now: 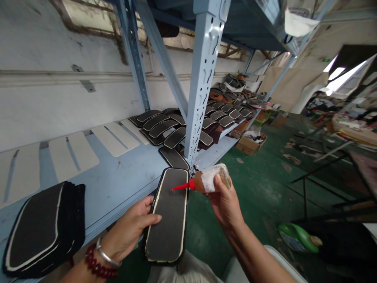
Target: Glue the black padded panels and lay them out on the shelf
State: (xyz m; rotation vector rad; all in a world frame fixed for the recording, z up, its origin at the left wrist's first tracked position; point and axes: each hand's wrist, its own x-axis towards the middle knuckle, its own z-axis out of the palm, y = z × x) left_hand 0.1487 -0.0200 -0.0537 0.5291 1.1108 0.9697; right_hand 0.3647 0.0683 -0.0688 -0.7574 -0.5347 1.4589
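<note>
Dark panel [169,236]: held just beyond front edge of blue shelf [118,184], upper end near rack post [200,90], overlapping second panel [175,158] in view. Stack of similar panels [38,232] on shelf, left. Room to right, above green floor [253,169]. Left hand [137,220]: thumb on panel's face, grip pinched on left edge. Right hand [225,198]: grip wrapped round bottle [213,179], nearly level, red nozzle [182,186] pointing left over panel's upper half; contact indistinct. Finish: grey face, rounded corners, pale line inside black border.
</note>
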